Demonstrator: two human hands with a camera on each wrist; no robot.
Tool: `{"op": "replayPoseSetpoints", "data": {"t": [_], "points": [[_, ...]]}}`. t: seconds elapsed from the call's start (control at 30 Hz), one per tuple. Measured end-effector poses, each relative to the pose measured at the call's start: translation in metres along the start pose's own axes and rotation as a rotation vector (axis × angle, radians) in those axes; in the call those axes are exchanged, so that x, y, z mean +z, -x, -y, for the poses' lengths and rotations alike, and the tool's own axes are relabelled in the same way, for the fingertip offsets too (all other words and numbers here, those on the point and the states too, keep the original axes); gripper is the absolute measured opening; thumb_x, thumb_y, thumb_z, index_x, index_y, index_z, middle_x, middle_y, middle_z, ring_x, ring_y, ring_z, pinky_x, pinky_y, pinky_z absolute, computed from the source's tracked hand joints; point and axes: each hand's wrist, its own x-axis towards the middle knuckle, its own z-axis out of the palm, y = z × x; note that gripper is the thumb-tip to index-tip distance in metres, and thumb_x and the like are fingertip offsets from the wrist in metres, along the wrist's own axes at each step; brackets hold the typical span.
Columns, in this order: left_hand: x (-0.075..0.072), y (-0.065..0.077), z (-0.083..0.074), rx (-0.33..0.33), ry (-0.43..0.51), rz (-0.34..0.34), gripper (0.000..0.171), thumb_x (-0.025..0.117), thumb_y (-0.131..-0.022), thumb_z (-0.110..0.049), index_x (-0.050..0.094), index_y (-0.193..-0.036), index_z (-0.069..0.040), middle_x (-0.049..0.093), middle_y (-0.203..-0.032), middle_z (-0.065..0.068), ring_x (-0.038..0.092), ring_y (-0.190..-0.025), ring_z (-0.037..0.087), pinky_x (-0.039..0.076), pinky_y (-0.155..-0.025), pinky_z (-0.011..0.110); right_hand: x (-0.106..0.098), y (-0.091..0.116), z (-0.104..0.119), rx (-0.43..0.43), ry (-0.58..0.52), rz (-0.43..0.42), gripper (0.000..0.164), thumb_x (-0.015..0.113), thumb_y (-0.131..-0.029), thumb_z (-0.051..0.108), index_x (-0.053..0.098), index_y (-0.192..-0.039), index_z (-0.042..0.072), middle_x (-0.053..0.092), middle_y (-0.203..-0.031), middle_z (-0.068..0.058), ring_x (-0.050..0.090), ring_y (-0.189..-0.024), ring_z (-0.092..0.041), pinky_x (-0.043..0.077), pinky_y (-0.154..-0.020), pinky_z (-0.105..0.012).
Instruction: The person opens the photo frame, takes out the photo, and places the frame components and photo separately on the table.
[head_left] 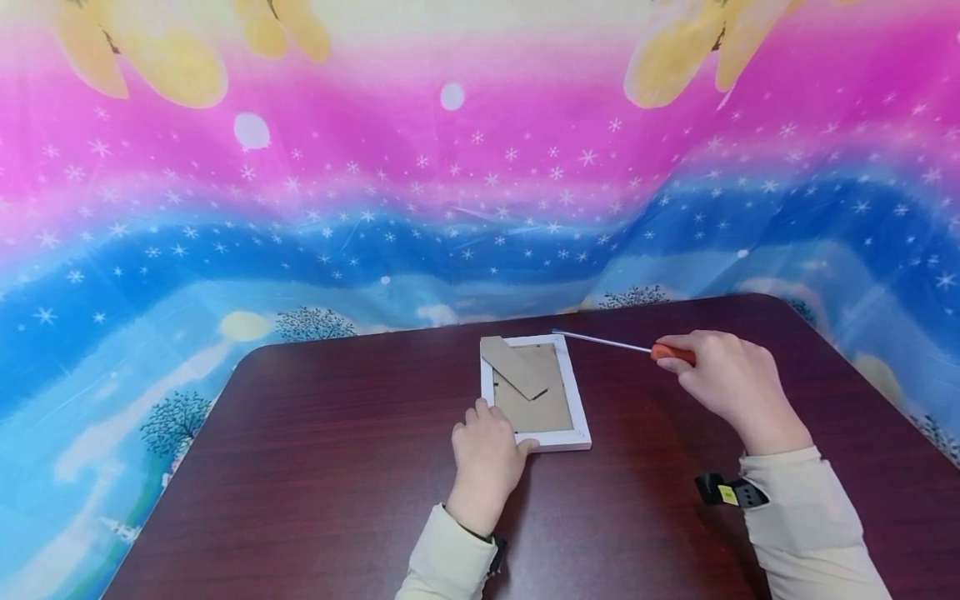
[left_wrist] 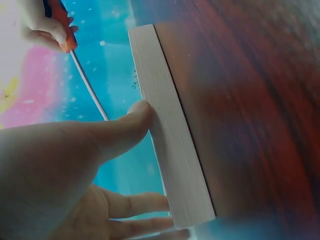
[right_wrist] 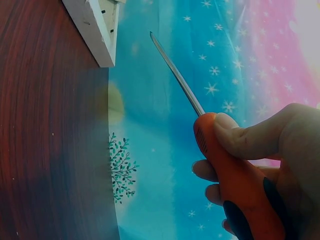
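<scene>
A white picture frame point(head_left: 577, 410) lies face down on the table, its brown backing board point(head_left: 543, 414) uppermost. Across the board's upper left slants a cardboard stand leg point(head_left: 512, 365). My left hand point(head_left: 486, 450) holds the frame at its near left corner, the thumb point(left_wrist: 137, 112) against the near side and the fingers along the left. In my right hand point(head_left: 729, 379) is a screwdriver point(right_wrist: 235, 185) with an orange and black handle, gripped with the thumb along it. Its metal shaft point(head_left: 607, 341) points left, the tip overlapping the frame's far right corner in the head view.
The dark red wood-grain table point(head_left: 315, 467) has rounded far corners. Behind it and along its sides hangs a colourful cloth point(head_left: 420, 183) with snowflakes and trees. Black straps with a device point(head_left: 731, 492) sit at the wrists, below cream sleeves point(head_left: 806, 517).
</scene>
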Motion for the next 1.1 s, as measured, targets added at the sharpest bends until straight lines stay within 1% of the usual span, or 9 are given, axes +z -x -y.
{"op": "replayPoseSetpoints", "data": {"t": [0.07, 0.13, 0.2, 0.3, 0.37, 0.47, 0.6, 0.8, 1.1], "points": [[0.000, -0.001, 0.003, 0.013, 0.001, 0.017, 0.073, 0.061, -0.072, -0.066, 0.064, -0.099, 0.002, 0.061, -0.102, 0.012, 0.058, -0.087, 0.024, 0.052, -0.068, 0.037, 0.001, 0.000, 0.000, 0.008, 0.007, -0.003, 0.031, 0.067, -0.081, 0.025, 0.072, -0.110, 0.016, 0.073, -0.074, -0.006, 0.042, -0.049, -0.015, 0.033, -0.042, -0.030], [0.000, -0.003, 0.007, 0.025, 0.017, 0.054, 0.079, 0.059, -0.074, -0.065, 0.061, -0.113, 0.003, 0.061, -0.118, 0.013, 0.058, -0.097, 0.025, 0.052, -0.076, 0.039, 0.001, 0.000, 0.000, 0.015, 0.010, -0.003, 0.031, 0.068, -0.081, 0.025, 0.072, -0.110, 0.016, 0.073, -0.072, -0.005, 0.042, -0.049, -0.015, 0.032, -0.041, -0.030], [0.000, -0.004, 0.013, 0.040, 0.046, 0.102, 0.083, 0.058, -0.076, -0.064, 0.055, -0.126, 0.001, 0.056, -0.132, 0.012, 0.056, -0.109, 0.026, 0.051, -0.085, 0.043, 0.001, 0.000, 0.000, 0.016, 0.008, 0.002, 0.032, 0.068, -0.081, 0.025, 0.072, -0.111, 0.015, 0.072, -0.070, -0.005, 0.041, -0.048, -0.015, 0.032, -0.041, -0.030], [0.000, -0.007, 0.021, 0.064, 0.117, 0.161, 0.083, 0.058, -0.079, -0.061, 0.047, -0.137, -0.003, 0.050, -0.143, 0.011, 0.051, -0.122, 0.027, 0.047, -0.096, 0.049, 0.001, 0.000, -0.001, 0.005, 0.003, 0.006, 0.032, 0.068, -0.081, 0.025, 0.072, -0.111, 0.014, 0.071, -0.068, -0.005, 0.041, -0.048, -0.015, 0.032, -0.040, -0.029], [0.001, -0.008, 0.026, 0.074, 0.167, 0.179, 0.081, 0.059, -0.079, -0.059, 0.046, -0.138, -0.005, 0.048, -0.145, 0.012, 0.048, -0.125, 0.029, 0.044, -0.100, 0.052, 0.001, 0.000, -0.001, -0.001, 0.002, 0.006, 0.033, 0.068, -0.081, 0.026, 0.072, -0.111, 0.013, 0.070, -0.067, -0.005, 0.040, -0.047, -0.014, 0.031, -0.040, -0.029], [0.003, -0.009, 0.031, 0.077, 0.223, 0.190, 0.081, 0.061, -0.078, -0.058, 0.045, -0.139, -0.008, 0.045, -0.147, 0.012, 0.045, -0.128, 0.030, 0.042, -0.102, 0.055, 0.001, 0.000, -0.001, -0.004, 0.005, 0.004, 0.032, 0.068, -0.081, 0.026, 0.072, -0.111, 0.014, 0.070, -0.067, -0.005, 0.040, -0.047, -0.014, 0.031, -0.039, -0.029], [0.005, -0.010, 0.035, 0.078, 0.253, 0.191, 0.083, 0.062, -0.077, -0.058, 0.043, -0.141, -0.008, 0.043, -0.149, 0.012, 0.044, -0.129, 0.031, 0.041, -0.102, 0.057, 0.001, 0.000, 0.001, -0.002, 0.006, 0.003, 0.032, 0.068, -0.081, 0.024, 0.072, -0.111, 0.014, 0.072, -0.070, -0.006, 0.039, -0.046, -0.015, 0.031, -0.039, -0.029], [0.004, -0.010, 0.034, 0.074, 0.235, 0.189, 0.082, 0.062, -0.077, -0.059, 0.045, -0.140, -0.009, 0.044, -0.149, 0.012, 0.045, -0.129, 0.032, 0.041, -0.102, 0.057, 0.001, -0.001, 0.001, -0.018, 0.002, -0.013, 0.031, 0.068, -0.081, 0.023, 0.072, -0.110, 0.013, 0.074, -0.072, -0.008, 0.040, -0.046, -0.014, 0.031, -0.040, -0.028], [0.000, -0.009, 0.028, 0.080, 0.163, 0.191, 0.085, 0.059, -0.076, -0.064, 0.046, -0.137, -0.005, 0.050, -0.142, 0.014, 0.048, -0.124, 0.030, 0.045, -0.098, 0.052, 0.001, -0.001, 0.002, -0.019, 0.005, -0.004, 0.031, 0.069, -0.080, 0.022, 0.072, -0.109, 0.012, 0.075, -0.078, -0.012, 0.042, -0.048, -0.014, 0.034, -0.040, -0.028]]}}
